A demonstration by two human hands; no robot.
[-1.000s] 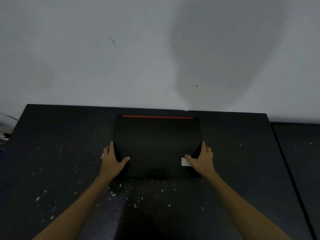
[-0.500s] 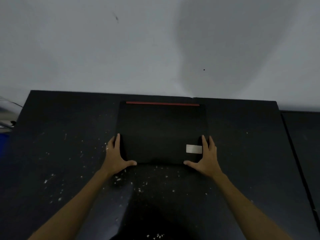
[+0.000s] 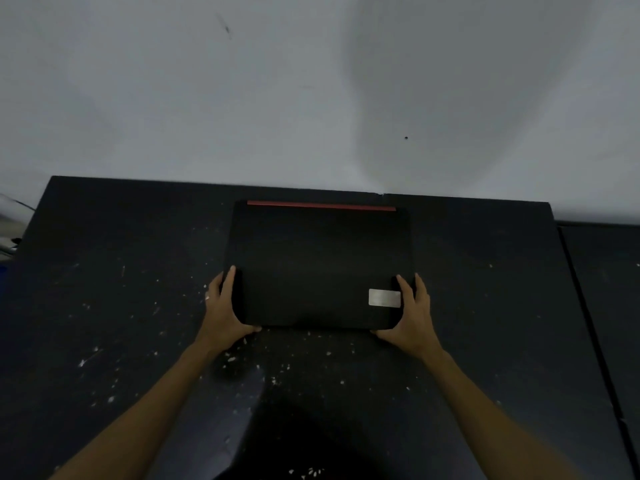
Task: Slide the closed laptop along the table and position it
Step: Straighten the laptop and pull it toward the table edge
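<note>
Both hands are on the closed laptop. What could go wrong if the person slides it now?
The laptop has its red strip close to the wall; a forward push may knock it there.
White specks litter the table before its near edge; dragged over them, the underside could scratch.
The left hand and right hand touch only the near corners, so uneven pressure may skew it.

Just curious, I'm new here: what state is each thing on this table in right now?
Black laptop with red strip: lid closed, flat on dark speckled table.
Left hand: straight fingers pressing its near-left corner.
Right hand: straight fingers pressing its near-right corner.
</note>
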